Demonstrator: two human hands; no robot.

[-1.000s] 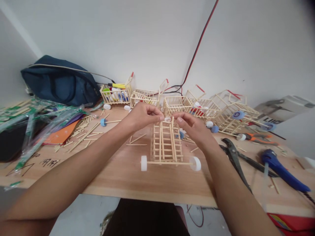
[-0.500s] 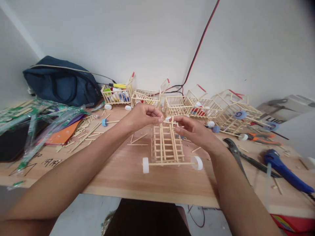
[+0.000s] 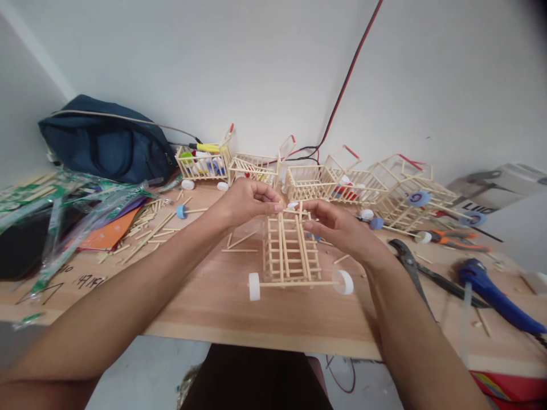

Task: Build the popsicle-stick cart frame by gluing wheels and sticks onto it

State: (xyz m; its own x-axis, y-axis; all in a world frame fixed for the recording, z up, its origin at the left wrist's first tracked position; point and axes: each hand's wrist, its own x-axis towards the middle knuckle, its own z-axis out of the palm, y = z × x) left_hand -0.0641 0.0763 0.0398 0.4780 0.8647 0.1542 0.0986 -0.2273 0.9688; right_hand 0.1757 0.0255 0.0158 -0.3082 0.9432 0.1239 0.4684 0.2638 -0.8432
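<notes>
A small cart made of wooden sticks lies on the table in front of me, its slatted frame facing up. Two white bottle-cap wheels sit on the axle at its near end, the left wheel and the right wheel. At the far end, my left hand pinches a thin wooden stick between thumb and fingers. My right hand closes its fingertips on the right part of that far end, beside a short upright stick. The fingers partly hide the exact contact points.
Several finished stick carts line the wall. On the left lie a blue bag, plastic wrappers and loose sticks. To the right are black-handled pliers, orange-handled pliers and a blue glue gun.
Both hands keep nearly the same grip at the cart's far end. The whole view has shifted only slightly.
</notes>
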